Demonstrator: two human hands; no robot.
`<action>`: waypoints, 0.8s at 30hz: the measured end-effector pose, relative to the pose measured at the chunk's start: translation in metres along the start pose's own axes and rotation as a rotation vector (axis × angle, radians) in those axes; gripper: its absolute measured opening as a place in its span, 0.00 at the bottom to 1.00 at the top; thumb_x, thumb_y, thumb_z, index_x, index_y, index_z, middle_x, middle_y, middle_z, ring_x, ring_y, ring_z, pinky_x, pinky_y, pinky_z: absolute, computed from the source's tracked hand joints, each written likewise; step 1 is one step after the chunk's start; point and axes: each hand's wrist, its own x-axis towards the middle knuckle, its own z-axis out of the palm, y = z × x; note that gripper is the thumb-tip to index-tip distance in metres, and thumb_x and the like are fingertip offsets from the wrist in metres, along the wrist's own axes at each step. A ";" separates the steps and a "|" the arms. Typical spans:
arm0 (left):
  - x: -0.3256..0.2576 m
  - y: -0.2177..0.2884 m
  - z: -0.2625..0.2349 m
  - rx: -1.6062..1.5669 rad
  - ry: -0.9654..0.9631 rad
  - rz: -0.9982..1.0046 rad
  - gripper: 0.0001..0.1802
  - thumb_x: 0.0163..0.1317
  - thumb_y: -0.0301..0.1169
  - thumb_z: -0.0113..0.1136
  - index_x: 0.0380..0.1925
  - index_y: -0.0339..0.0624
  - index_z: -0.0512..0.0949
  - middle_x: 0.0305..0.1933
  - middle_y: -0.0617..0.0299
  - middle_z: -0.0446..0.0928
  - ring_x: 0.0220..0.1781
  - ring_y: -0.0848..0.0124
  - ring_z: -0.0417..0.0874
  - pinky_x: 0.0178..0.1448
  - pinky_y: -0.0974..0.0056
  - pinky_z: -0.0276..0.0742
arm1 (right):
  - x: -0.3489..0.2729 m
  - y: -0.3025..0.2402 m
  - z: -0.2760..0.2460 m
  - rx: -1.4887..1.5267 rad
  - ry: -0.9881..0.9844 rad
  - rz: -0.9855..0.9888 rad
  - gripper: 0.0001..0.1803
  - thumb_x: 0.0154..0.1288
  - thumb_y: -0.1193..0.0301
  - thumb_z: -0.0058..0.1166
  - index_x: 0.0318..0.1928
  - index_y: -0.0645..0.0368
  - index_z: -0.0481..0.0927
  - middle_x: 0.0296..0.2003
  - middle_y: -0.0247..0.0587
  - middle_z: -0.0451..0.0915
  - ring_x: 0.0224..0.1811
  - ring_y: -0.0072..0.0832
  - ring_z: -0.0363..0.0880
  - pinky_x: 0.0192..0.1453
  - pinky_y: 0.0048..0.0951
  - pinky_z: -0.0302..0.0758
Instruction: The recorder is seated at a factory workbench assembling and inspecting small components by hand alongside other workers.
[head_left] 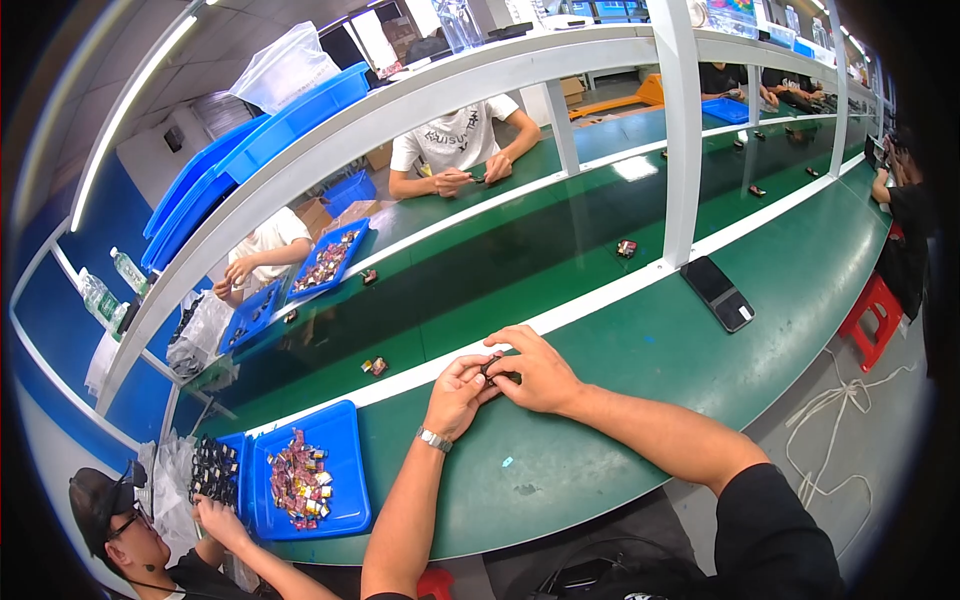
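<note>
Over the green bench top [590, 430], both my hands meet around a small black part [490, 372] with a reddish bit at its upper end. My left hand [458, 395], with a metal watch on the wrist, is closed on it from the left side. From the right, the bent fingers of my right hand [540, 370] press on the same part and cover most of it. Its exact kind is hidden by the fingers. Left of my hands, a small red and yellow component [375, 367] lies on the dark green belt [440, 320].
A blue tray [350, 475] of small pink and yellow components stands left of my left forearm. Beside it a co-worker's hand [220, 522] reaches over black parts. A black phone [717, 294] lies to the right, near a white post [680, 150]. People sit across the belt.
</note>
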 end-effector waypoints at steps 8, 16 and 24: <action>0.001 -0.001 0.003 0.049 0.072 0.012 0.13 0.68 0.22 0.54 0.52 0.38 0.70 0.61 0.52 0.74 0.59 0.65 0.79 0.61 0.57 0.80 | -0.002 0.003 0.010 0.171 -0.036 0.259 0.09 0.53 0.76 0.60 0.36 0.54 0.87 0.54 0.37 0.77 0.61 0.39 0.69 0.64 0.38 0.71; 0.001 0.000 0.009 0.055 0.092 0.033 0.14 0.69 0.23 0.53 0.54 0.39 0.70 0.59 0.54 0.76 0.56 0.67 0.80 0.59 0.59 0.81 | 0.001 0.002 0.008 0.100 -0.094 0.200 0.09 0.55 0.77 0.59 0.39 0.58 0.84 0.57 0.40 0.75 0.64 0.40 0.68 0.65 0.38 0.70; -0.001 0.000 0.008 0.043 0.118 -0.017 0.15 0.70 0.24 0.52 0.56 0.39 0.69 0.53 0.58 0.79 0.53 0.68 0.81 0.59 0.59 0.81 | 0.003 -0.002 -0.004 -0.112 -0.024 0.023 0.09 0.51 0.77 0.63 0.35 0.57 0.81 0.42 0.37 0.78 0.47 0.37 0.78 0.46 0.34 0.79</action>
